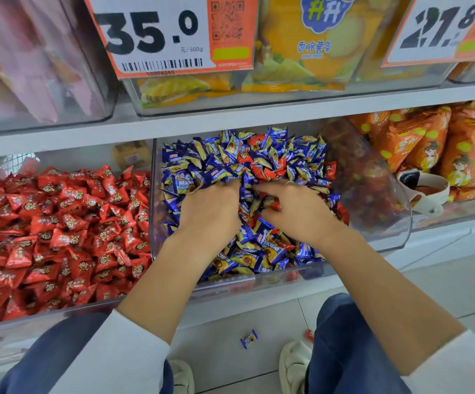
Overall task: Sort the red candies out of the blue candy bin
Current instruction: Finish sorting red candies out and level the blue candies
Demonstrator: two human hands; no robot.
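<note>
Your left hand [210, 207] is dug into the heap of blue foil-wrapped candies [262, 237], its fingers curled under the wrappers, so you cannot tell whether that grip holds anything. Your right hand [296, 211] lies just beside it, forefinger stretched toward the left hand and the other fingers loosely bent, with nothing pinched that shows.

Just beyond your fingertips, several red foil-wrapped candies [262, 169] sit among the blue ones, with more near your right wrist and at the back of the clear plastic candy bin [230, 282]. Judging by that, the sorting is unfinished. To the left of your left hand, the neighbouring clear bin of red candies [60, 237] is the likely home for them.

Below your wrists, 1 blue candy [249, 339] and 1 red candy [309, 334] lie on the floor.

Above, an orange price tag [156, 35] reads "35.0" and another tag [441, 27] appears to read "21.8"; yellow snack bags [301, 52] bear Chinese writing.
</note>
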